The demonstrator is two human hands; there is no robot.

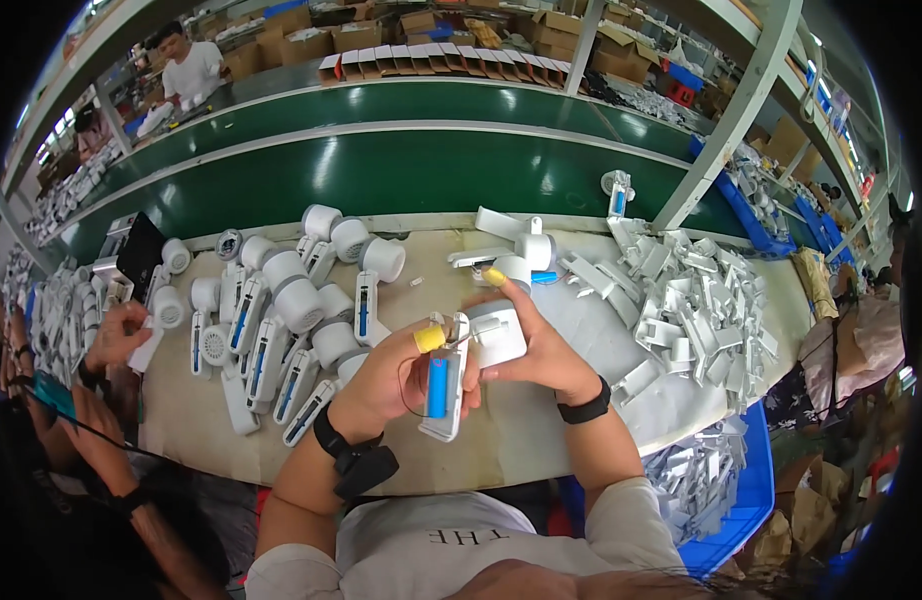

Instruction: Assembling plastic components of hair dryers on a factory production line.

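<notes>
In front of me I hold a white plastic handheld device, its handle half open with a blue cylindrical battery [438, 388] and a thin wire showing. My left hand [386, 375] is closed round the handle [451, 425]. The fingers of my right hand [541, 345] grip the white round head [499, 335] of the same device. Yellow covers sit on a finger of each hand. Just beyond my hands lie other white device parts [536, 248] and a loose blue battery [544, 277].
Several similar devices [299, 305] with batteries cover the table's left side. White handle shells [696, 310] are heaped on the right, above a blue bin [756, 480] of parts. Behind runs a green conveyor [401, 175]. A co-worker's hands [116, 335] are at the left edge.
</notes>
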